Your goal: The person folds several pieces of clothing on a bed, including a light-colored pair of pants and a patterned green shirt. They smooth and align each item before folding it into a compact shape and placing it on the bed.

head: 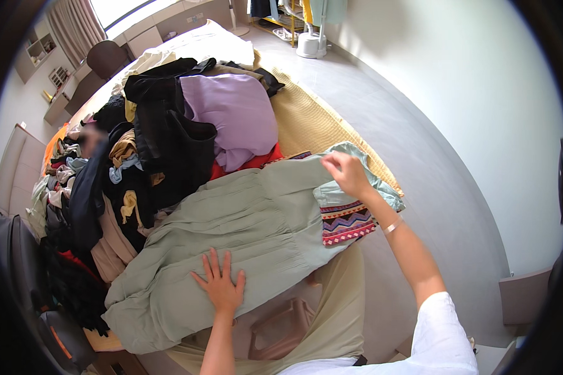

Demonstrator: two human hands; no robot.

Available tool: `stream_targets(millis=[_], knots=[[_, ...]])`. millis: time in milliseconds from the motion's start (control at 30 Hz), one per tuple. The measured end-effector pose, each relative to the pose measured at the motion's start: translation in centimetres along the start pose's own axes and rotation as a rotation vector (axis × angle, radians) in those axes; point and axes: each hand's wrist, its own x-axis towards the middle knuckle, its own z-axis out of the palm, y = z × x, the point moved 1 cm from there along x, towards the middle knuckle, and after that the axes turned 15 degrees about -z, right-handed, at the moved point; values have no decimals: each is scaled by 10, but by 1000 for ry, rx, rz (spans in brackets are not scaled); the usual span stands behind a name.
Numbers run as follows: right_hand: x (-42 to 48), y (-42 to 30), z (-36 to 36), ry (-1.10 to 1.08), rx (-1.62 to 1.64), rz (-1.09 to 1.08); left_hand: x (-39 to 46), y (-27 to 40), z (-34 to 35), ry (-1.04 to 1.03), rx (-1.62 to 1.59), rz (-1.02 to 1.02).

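Observation:
A pale green dress (262, 206) with gathered seams lies spread along the near side of the bed. My left hand (221, 286) rests flat on its wide skirt part, fingers spread, holding nothing. Over the upper part is my right hand (346, 172), its fingers curled in; whether they pinch any cloth is hidden. Just below that hand, a band of colourful zigzag pattern (347, 222) crosses a folded-over part of the dress. Part of the dress hangs past the bed's edge, above my khaki trousers (345, 295).
Beyond the dress are a lilac garment (234, 112), black clothing (169, 136) and a red cloth (248, 164). A mixed clothes heap (65, 173) reaches the headboard (21, 173). Yellow bedding (305, 117) borders the grey floor (403, 140). A dark padded object (65, 337) stands lower left.

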Motion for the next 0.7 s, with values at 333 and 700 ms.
stream_targets(millis=[333, 700], knots=[[90, 65, 89, -682, -243, -134, 0, -5, 5, 17, -67, -9], [182, -27, -51, 310, -364, -288, 0, -3, 3, 5, -54, -15]])
